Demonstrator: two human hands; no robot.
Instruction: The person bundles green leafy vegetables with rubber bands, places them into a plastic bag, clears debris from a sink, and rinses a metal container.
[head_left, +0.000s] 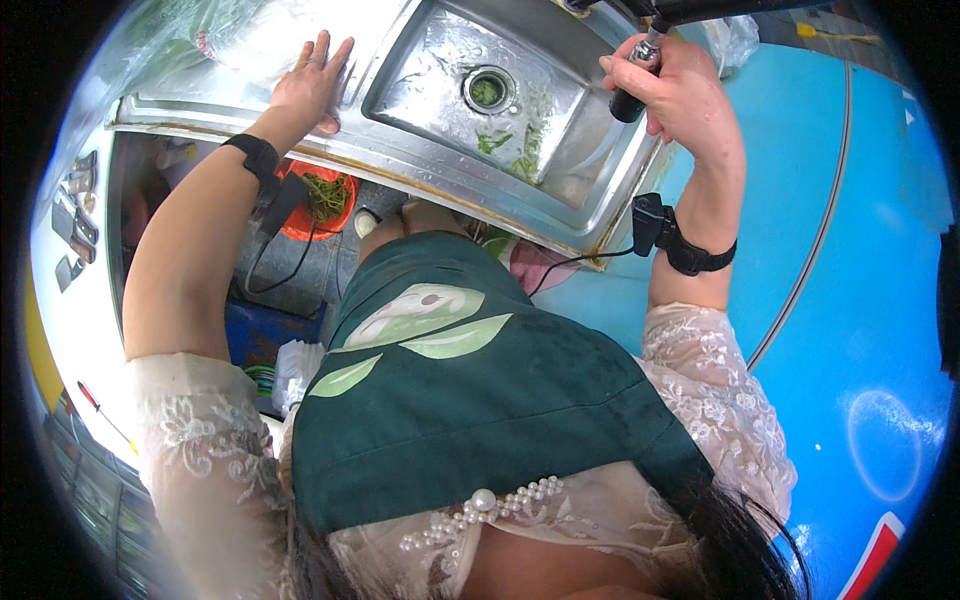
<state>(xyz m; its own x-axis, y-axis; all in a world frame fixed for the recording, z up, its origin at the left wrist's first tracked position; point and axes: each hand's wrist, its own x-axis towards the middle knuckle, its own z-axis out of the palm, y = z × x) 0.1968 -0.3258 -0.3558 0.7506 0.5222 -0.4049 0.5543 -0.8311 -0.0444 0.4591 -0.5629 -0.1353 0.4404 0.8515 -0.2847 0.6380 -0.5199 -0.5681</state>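
Observation:
My left hand (311, 82) lies spread on the steel drainboard (225, 90), left of the basin, with nothing in it. Over the basin's right rim, my right hand (667, 86) grips a black and chrome faucet spray head (634, 101), its black end pointing down. Below it is the wet stainless steel sink (420, 67). Green scraps sit in the sink drain (487, 90), and some leaf bits (493, 141) cling to the basin floor near it. I cannot tell whether water is running.
Under the counter stands an orange-red bucket (298, 223) with green stems (324, 196). Clear plastic sheeting (180, 45) covers the left end. A blue panel (780, 150) is at the right. Several knives (79, 225) hang on the left wall. Cables run from both wrist straps.

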